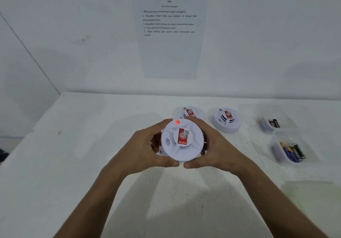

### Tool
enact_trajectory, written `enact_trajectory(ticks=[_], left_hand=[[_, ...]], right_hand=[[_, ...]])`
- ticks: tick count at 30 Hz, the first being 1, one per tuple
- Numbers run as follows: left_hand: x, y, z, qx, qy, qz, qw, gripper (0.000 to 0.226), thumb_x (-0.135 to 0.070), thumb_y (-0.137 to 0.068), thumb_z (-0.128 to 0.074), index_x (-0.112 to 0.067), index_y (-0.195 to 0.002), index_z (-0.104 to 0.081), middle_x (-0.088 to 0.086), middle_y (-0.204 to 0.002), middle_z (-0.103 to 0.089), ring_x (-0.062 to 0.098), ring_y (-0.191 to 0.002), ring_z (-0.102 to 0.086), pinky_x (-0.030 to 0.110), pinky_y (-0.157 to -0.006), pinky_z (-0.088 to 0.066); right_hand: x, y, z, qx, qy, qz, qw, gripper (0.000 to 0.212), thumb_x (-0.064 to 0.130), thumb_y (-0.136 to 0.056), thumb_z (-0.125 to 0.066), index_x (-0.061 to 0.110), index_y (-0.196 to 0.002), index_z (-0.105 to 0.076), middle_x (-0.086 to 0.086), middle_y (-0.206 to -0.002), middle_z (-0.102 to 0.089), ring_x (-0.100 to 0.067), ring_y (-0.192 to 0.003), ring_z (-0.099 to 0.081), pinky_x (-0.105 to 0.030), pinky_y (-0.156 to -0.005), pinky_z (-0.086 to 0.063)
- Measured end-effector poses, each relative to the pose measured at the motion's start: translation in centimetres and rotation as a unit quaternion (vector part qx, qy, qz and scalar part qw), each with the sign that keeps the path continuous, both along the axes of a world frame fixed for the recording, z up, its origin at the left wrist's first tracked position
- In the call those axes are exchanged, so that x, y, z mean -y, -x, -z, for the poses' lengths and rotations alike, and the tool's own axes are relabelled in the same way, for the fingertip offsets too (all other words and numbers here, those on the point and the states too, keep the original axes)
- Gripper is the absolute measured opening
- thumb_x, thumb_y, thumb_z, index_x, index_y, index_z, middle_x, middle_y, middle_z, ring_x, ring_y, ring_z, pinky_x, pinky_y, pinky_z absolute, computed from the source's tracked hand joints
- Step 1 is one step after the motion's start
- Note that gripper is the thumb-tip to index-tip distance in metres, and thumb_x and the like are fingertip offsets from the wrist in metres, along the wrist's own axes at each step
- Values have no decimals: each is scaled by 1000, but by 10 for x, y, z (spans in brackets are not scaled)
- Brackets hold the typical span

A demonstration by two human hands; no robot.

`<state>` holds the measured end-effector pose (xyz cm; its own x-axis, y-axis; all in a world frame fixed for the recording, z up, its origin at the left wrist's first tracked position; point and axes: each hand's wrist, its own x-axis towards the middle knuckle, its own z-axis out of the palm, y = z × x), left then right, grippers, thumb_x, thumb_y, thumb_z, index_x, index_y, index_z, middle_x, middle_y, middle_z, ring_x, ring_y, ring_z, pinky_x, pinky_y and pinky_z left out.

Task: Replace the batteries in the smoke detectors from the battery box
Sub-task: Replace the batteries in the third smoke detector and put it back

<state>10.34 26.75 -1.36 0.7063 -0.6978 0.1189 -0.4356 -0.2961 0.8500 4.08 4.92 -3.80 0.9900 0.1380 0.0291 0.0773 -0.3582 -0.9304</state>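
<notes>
- Both hands hold one white smoke detector [181, 140] face up above the table [73, 145], roughly centre of view. Left hand [147, 149] wraps its left rim, right hand [214, 145] its right rim; fingers curl over the far edge, and the thumbs nearly meet at the near edge.
- Grip state: both hands closed round the detector body, nothing else in either.
- Red indicator light [177, 122] glows near the far edge of its face. Red label at centre.
- Judgement: a lit indicator suggests this unit has power, so the step in hand is probably the self-test or closing up. Cannot see the back or the battery cover.
- Key relation: the detector is round, so no long axis; held evenly between the hands. The battery containers lie to the right, so the right hand is the nearer for any reach there.
- Two more detectors sit on the table: one [189, 112] just behind the held unit, partly hidden; another [226, 119] to its right. A sliver of a white disc shows under the left hand; cannot tell what it is.
- Far clear container [284, 116]: a few cylindrical batteries.
- Near clear container [276, 151]: more batteries, several side by side. Cannot tell which holds new and which old.
- Printed instruction sheet [169, 34] on the wall.
</notes>
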Motion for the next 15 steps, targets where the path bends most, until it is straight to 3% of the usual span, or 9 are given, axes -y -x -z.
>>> enact_trajectory(ticks=[5,8,11,15], left_hand=[[-6,-24,1,13,-18,-6,1000,81,-26,-62,-90,-42,-131,-51,-18,-106,-67,6,-75,-55,14,-65,-47],[-9,-48,2,34,-42,-22,998,79,-29,-60,-91,-48,-126,-51,-31,-105,-62,6,-85,-57,17,-68,-51],[-12,-78,12,44,-66,-56,995,75,-30,-58,-92,-47,-121,-55,-36,-100,-60,9,-94,-54,18,-70,-49],[-16,-110,36,38,-77,-82,993,69,-36,-55,-93,-32,-117,-63,-14,-104,-70,11,-92,-60,24,-76,-52]], right_hand=[[-6,-23,-6,7,21,10,1000,99,13,-59,-94,37,-140,-42,20,-133,-55,-9,-123,-52,-33,-96,-54],[-13,-49,-13,33,72,3,997,90,14,-57,-96,44,-126,-46,33,-116,-55,-14,-117,-48,-29,-96,-48],[-22,-82,-10,25,102,15,994,84,12,-56,-95,38,-121,-49,27,-110,-54,-15,-112,-50,-25,-91,-45],[-29,-119,12,-4,137,28,990,72,14,-55,-93,24,-117,-58,9,-111,-67,-12,-102,-60,-30,-86,-53]])
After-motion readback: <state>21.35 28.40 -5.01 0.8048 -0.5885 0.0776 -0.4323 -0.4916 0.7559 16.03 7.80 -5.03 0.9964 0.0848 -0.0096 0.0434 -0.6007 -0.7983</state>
